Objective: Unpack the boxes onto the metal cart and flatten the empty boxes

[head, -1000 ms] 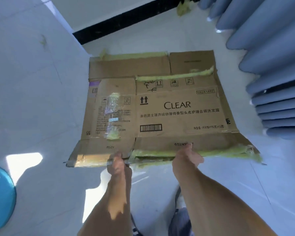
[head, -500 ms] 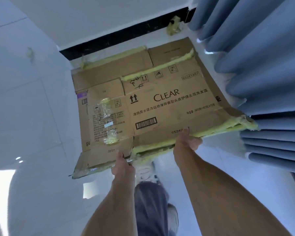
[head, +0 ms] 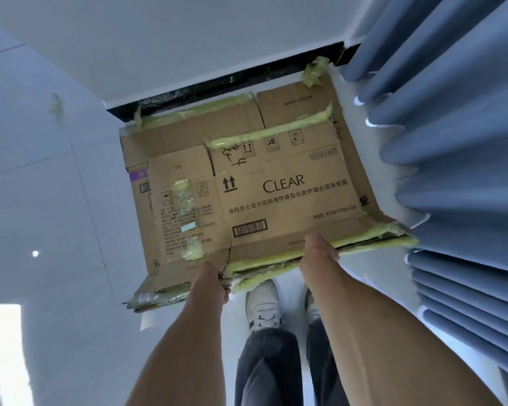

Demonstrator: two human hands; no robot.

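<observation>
Brown corrugated cardboard, a stack of flattened boxes (head: 247, 183), is held level above the floor by the person's two hands. The top sheet is printed "CLEAR" with a barcode, handling symbols and lines of Chinese text. Strips of yellow-green tape (head: 279, 136) run along its flap edges, and a crumpled clear strip lies on the left panel.

The left hand (head: 210, 281) grips the near edge of the stack, thumb on top and fingers curled underneath. The right hand (head: 318, 252) grips the same near edge further right, thumb on the upper face, fingers hidden below the cardboard. Both forearms extend forward from the bottom of the view.

The far edge of the stack lies close to a black skirting board (head: 217, 86) at the base of a white wall (head: 188, 39). A loose wad of tape (head: 314, 73) lies near the skirting, just beside the far right corner of the stack. Blue pleated curtains (head: 458, 159) hang on the right, just beside the right edge of the cardboard. Below the stack, two white sneakers (head: 263, 306) and dark trouser legs stand on the pale tiled floor (head: 56, 200).
</observation>
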